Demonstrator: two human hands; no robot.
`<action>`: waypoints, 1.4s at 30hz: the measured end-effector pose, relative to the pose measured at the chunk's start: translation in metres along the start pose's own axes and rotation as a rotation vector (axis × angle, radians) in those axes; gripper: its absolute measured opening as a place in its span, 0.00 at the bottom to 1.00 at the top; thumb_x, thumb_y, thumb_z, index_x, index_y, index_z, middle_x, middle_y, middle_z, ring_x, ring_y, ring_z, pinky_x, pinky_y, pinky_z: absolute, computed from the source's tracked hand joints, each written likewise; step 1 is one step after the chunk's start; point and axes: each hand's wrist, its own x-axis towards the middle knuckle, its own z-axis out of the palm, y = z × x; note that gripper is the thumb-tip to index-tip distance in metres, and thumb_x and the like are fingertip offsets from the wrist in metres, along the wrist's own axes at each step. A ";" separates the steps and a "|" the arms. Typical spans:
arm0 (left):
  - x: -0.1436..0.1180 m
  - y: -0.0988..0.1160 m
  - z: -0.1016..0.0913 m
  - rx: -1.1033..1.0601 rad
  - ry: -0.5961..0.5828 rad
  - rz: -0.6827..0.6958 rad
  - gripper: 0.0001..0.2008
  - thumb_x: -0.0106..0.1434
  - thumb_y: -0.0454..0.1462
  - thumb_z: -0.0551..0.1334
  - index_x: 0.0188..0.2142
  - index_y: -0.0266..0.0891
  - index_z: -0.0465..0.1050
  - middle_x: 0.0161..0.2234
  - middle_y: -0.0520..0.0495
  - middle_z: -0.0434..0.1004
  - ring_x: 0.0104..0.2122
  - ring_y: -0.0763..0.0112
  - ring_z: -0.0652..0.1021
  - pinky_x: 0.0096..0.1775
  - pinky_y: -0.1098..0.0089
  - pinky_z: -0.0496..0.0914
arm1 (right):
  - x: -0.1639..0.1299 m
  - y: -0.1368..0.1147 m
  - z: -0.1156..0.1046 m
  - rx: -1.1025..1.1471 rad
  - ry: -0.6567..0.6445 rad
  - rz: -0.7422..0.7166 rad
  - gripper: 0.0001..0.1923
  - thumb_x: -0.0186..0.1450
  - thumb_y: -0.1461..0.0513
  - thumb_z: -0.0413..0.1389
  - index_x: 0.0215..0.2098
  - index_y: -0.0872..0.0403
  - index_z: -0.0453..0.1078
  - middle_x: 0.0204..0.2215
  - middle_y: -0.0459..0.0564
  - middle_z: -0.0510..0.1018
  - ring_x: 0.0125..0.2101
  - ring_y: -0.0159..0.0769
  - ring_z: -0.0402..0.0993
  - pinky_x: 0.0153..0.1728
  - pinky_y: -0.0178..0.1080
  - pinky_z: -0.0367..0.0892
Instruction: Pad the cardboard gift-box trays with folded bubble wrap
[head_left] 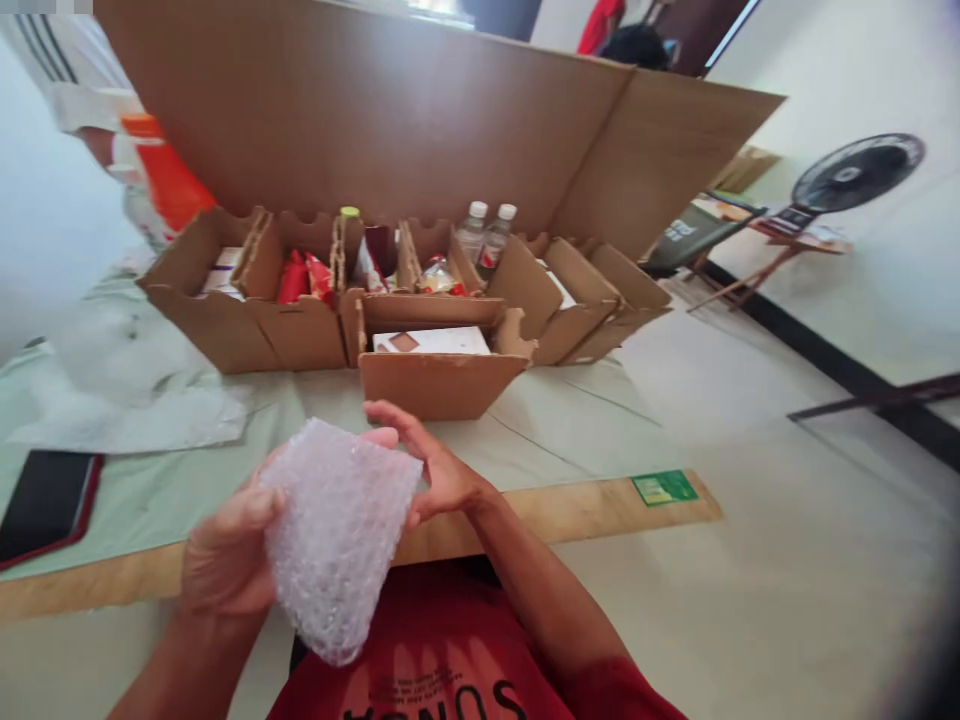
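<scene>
A wad of clear bubble wrap (337, 535) sits between my two hands, above the near edge of the table. My left hand (225, 560) grips its left side, thumb on top. Its upper right edge is pinched by the fingers of my right hand (431, 470). Whether anything is wrapped inside cannot be told. Just beyond my hands stands an open cardboard box (439, 380) with a white packet (435, 342) lying in it.
A row of open cardboard boxes (247, 300) holds red packets (304, 278) and small bottles (487, 235). A tall cardboard sheet (375, 110) stands behind them. A dark phone (45, 500) lies at left. A person in white (82, 70) stands far left. A fan (855, 175) stands right.
</scene>
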 end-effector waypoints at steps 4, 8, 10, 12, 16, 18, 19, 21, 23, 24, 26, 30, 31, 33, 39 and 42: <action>0.001 -0.021 0.002 -0.180 -0.090 -0.147 0.29 0.59 0.62 0.61 0.49 0.47 0.78 0.46 0.40 0.85 0.41 0.46 0.85 0.37 0.50 0.82 | -0.041 -0.002 -0.020 0.120 -0.185 0.263 0.31 0.50 0.40 0.72 0.38 0.54 0.77 0.38 0.47 0.81 0.40 0.37 0.77 0.48 0.39 0.70; 0.014 -0.026 -0.012 0.112 0.064 -0.095 0.21 0.51 0.48 0.74 0.26 0.43 0.64 0.45 0.46 0.83 0.34 0.63 0.80 0.30 0.66 0.75 | -0.103 -0.026 -0.058 0.126 0.157 0.419 0.26 0.54 0.44 0.71 0.33 0.55 0.73 0.27 0.42 0.75 0.26 0.27 0.67 0.30 0.31 0.63; 0.020 -0.040 -0.010 0.342 0.116 -0.072 0.23 0.52 0.48 0.73 0.24 0.42 0.60 0.44 0.47 0.81 0.38 0.64 0.79 0.33 0.67 0.74 | -0.118 -0.039 -0.084 -0.001 0.220 0.437 0.23 0.57 0.46 0.70 0.36 0.55 0.74 0.28 0.42 0.75 0.27 0.28 0.67 0.29 0.31 0.61; 0.025 -0.062 -0.005 0.570 0.103 -0.049 0.21 0.52 0.52 0.71 0.26 0.43 0.64 0.44 0.45 0.79 0.43 0.58 0.79 0.42 0.59 0.76 | -0.120 -0.044 -0.108 -0.233 0.216 0.481 0.17 0.60 0.50 0.67 0.37 0.55 0.75 0.29 0.44 0.76 0.29 0.30 0.69 0.31 0.33 0.62; 0.038 -0.095 -0.006 0.845 0.065 0.038 0.30 0.51 0.60 0.68 0.43 0.42 0.74 0.55 0.36 0.74 0.58 0.42 0.74 0.59 0.39 0.68 | -0.113 -0.040 -0.131 -0.821 0.364 0.551 0.10 0.59 0.58 0.67 0.37 0.54 0.77 0.36 0.50 0.82 0.37 0.39 0.76 0.40 0.39 0.68; 0.050 -0.097 -0.009 0.852 0.116 0.091 0.35 0.54 0.61 0.66 0.52 0.42 0.73 0.62 0.34 0.70 0.63 0.40 0.71 0.62 0.37 0.66 | -0.112 -0.046 -0.132 -0.937 0.529 0.451 0.08 0.61 0.59 0.65 0.38 0.54 0.77 0.38 0.52 0.84 0.39 0.41 0.78 0.41 0.41 0.70; 0.057 -0.094 -0.009 0.830 0.136 0.114 0.36 0.56 0.60 0.66 0.56 0.42 0.71 0.63 0.34 0.69 0.63 0.41 0.71 0.62 0.38 0.66 | -0.111 -0.054 -0.131 -0.949 0.618 0.349 0.08 0.64 0.58 0.63 0.38 0.54 0.77 0.38 0.52 0.84 0.38 0.41 0.79 0.41 0.42 0.71; 0.072 -0.087 -0.006 0.759 0.137 0.150 0.39 0.56 0.58 0.68 0.62 0.45 0.66 0.64 0.36 0.69 0.62 0.44 0.73 0.62 0.40 0.68 | -0.104 -0.081 -0.127 -0.986 0.752 0.098 0.10 0.69 0.56 0.59 0.41 0.53 0.77 0.39 0.51 0.84 0.40 0.40 0.80 0.44 0.43 0.72; 0.088 -0.082 0.002 0.683 0.112 0.172 0.42 0.55 0.55 0.70 0.65 0.47 0.62 0.64 0.37 0.69 0.61 0.46 0.74 0.61 0.42 0.70 | -0.084 -0.114 -0.123 -1.079 0.727 -0.088 0.15 0.72 0.51 0.56 0.47 0.52 0.76 0.44 0.51 0.83 0.46 0.42 0.79 0.51 0.46 0.71; 0.094 -0.082 0.007 0.649 0.102 0.176 0.42 0.55 0.54 0.71 0.65 0.46 0.62 0.65 0.37 0.68 0.61 0.46 0.74 0.61 0.43 0.70 | -0.070 -0.129 -0.122 -1.127 0.643 -0.114 0.20 0.73 0.47 0.55 0.49 0.52 0.76 0.45 0.51 0.83 0.48 0.44 0.79 0.53 0.48 0.69; 0.104 -0.087 0.018 0.591 0.091 0.166 0.41 0.55 0.53 0.71 0.64 0.44 0.63 0.63 0.36 0.69 0.59 0.46 0.75 0.61 0.44 0.70 | -0.034 -0.151 -0.123 -1.187 0.425 -0.062 0.29 0.72 0.40 0.52 0.49 0.55 0.75 0.40 0.52 0.82 0.47 0.48 0.78 0.55 0.53 0.67; 0.110 -0.108 0.032 0.518 0.080 0.125 0.34 0.57 0.52 0.70 0.58 0.41 0.65 0.58 0.37 0.74 0.56 0.49 0.77 0.58 0.47 0.72 | 0.026 -0.152 -0.136 -1.238 0.071 0.183 0.34 0.64 0.32 0.56 0.30 0.54 0.70 0.18 0.46 0.69 0.32 0.44 0.77 0.49 0.52 0.68; 0.110 -0.112 0.034 0.507 0.082 0.120 0.33 0.58 0.52 0.70 0.58 0.41 0.65 0.57 0.37 0.74 0.56 0.49 0.77 0.58 0.48 0.72 | 0.035 -0.148 -0.139 -1.247 0.001 0.240 0.34 0.63 0.32 0.56 0.27 0.52 0.68 0.17 0.45 0.66 0.29 0.43 0.75 0.46 0.50 0.68; 0.109 -0.117 0.037 0.500 0.110 0.110 0.32 0.59 0.52 0.69 0.57 0.40 0.66 0.55 0.37 0.75 0.54 0.50 0.78 0.56 0.50 0.73 | 0.044 -0.140 -0.143 -1.235 -0.122 0.297 0.33 0.63 0.31 0.55 0.27 0.51 0.66 0.17 0.44 0.65 0.26 0.39 0.72 0.40 0.45 0.68; 0.111 -0.114 0.038 0.494 0.133 0.088 0.32 0.59 0.52 0.69 0.57 0.40 0.66 0.55 0.37 0.75 0.54 0.49 0.78 0.57 0.48 0.72 | 0.028 -0.139 -0.135 -1.244 -0.083 0.232 0.33 0.61 0.32 0.59 0.35 0.53 0.72 0.20 0.46 0.72 0.30 0.43 0.76 0.45 0.48 0.70; 0.108 -0.118 0.028 0.474 0.115 0.084 0.30 0.59 0.52 0.69 0.56 0.42 0.66 0.56 0.39 0.75 0.55 0.49 0.77 0.58 0.46 0.71 | -0.014 -0.149 -0.124 -1.237 0.245 0.067 0.33 0.62 0.35 0.61 0.47 0.53 0.76 0.30 0.50 0.80 0.44 0.52 0.79 0.58 0.59 0.65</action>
